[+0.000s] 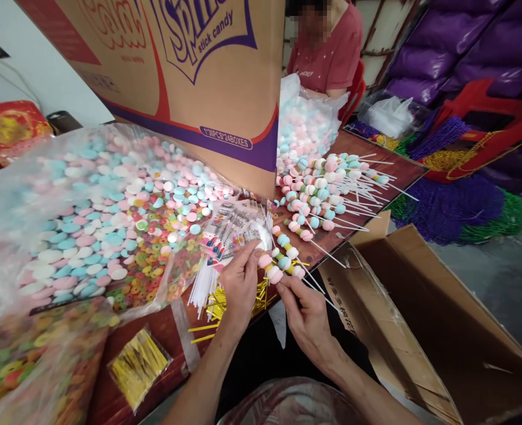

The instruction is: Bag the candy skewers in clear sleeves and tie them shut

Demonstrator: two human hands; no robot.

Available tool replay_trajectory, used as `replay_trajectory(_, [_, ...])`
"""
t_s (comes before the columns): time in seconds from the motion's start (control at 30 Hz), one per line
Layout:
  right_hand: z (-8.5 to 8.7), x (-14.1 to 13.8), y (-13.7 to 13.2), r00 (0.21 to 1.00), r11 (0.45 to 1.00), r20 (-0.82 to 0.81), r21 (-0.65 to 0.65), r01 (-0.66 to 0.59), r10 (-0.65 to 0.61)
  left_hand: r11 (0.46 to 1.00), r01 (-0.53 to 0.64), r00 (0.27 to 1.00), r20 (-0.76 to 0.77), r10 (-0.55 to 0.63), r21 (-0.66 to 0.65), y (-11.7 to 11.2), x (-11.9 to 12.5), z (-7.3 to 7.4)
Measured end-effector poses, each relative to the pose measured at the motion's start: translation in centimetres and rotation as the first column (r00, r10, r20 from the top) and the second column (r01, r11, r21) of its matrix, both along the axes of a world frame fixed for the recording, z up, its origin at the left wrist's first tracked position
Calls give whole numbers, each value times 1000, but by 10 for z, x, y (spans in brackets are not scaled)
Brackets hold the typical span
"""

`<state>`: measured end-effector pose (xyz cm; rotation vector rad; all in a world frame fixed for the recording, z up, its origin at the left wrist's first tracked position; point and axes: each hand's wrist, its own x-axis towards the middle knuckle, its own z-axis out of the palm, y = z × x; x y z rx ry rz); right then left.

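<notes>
My left hand (240,283) is closed, pinching a clear printed wrapper (254,234) at the table's front edge. My right hand (303,310) is closed on the stick of a candy skewer (272,268) of pink, white and blue sweets, whose tip lies at the wrapper's mouth. Under my left hand lie more printed wrappers (225,227), white sticks (201,289) and yellow twist ties (219,307).
A big clear bag of pastel sweets (93,200) and coloured rings (150,260) fills the left. A tall cardboard box (199,77) stands behind. Finished skewers (327,189) pile at right. A person in red (327,53) sits opposite. An open carton (420,330) stands right.
</notes>
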<state>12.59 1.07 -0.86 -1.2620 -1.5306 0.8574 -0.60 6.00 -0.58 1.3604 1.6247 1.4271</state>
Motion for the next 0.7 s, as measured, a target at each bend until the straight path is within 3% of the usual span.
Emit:
replay_trajectory(0.17, [3, -3, 1, 999, 998, -6, -29, 47, -47, 995, -43, 993, 104, 52, -85, -4, 6, -3])
replay_trajectory(0.3, [8, -2, 6, 997, 997, 47, -29, 70, -68, 991, -11, 971, 234, 42, -133, -4, 9, -11])
replay_trajectory(0.43, [13, 3, 9, 995, 997, 87, -57, 54, -49, 992, 38, 972, 235, -9, -118, 1, 13, -8])
replay_trajectory(0.6, [16, 36, 22, 976, 994, 199, -39, 101, -91, 974, 210, 920, 355, -168, -84, 18, 17, 7])
replay_trajectory(0.7, [6, 62, 38, 904, 972, 363, 26, 234, -227, 979, 182, 926, 350, -140, -88, 27, 11, 9])
